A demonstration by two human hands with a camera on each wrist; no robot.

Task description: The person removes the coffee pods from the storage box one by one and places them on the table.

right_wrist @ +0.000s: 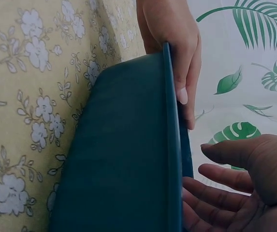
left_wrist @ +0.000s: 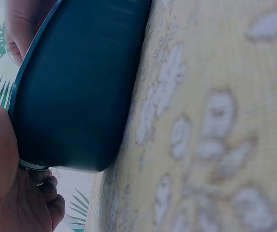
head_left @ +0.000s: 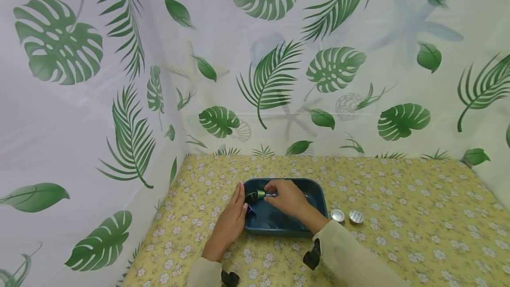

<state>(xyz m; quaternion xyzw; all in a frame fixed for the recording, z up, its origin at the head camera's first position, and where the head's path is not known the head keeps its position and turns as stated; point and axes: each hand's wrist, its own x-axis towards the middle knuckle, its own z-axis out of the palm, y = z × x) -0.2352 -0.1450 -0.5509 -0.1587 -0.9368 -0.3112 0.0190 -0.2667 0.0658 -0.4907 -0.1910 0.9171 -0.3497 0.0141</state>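
A dark teal tray [head_left: 279, 232] sits on the flowered cloth, with several coffee capsules along its left side. Beside its left wall is my left hand [head_left: 232, 216], fingers mostly straight along the rim, with the thumb near a purple capsule [head_left: 250, 210]. A black capsule [head_left: 251, 197] and a green capsule [head_left: 260, 194] lie end to end in the tray. My right hand [head_left: 287, 196] reaches over the front rim, thumb and forefinger on either side of a silvery-blue capsule [head_left: 271, 194] next to the green one. The right wrist view shows this hand's fingers bent down behind the tray wall.
To the right of the tray, a silver-lidded capsule [head_left: 337, 215] and another capsule [head_left: 356, 217] with a printed lid stand on the yellow flowered cloth [head_left: 418, 234]. Behind the table hangs a leaf-patterned curtain [head_left: 279, 136], which continues along the left side.
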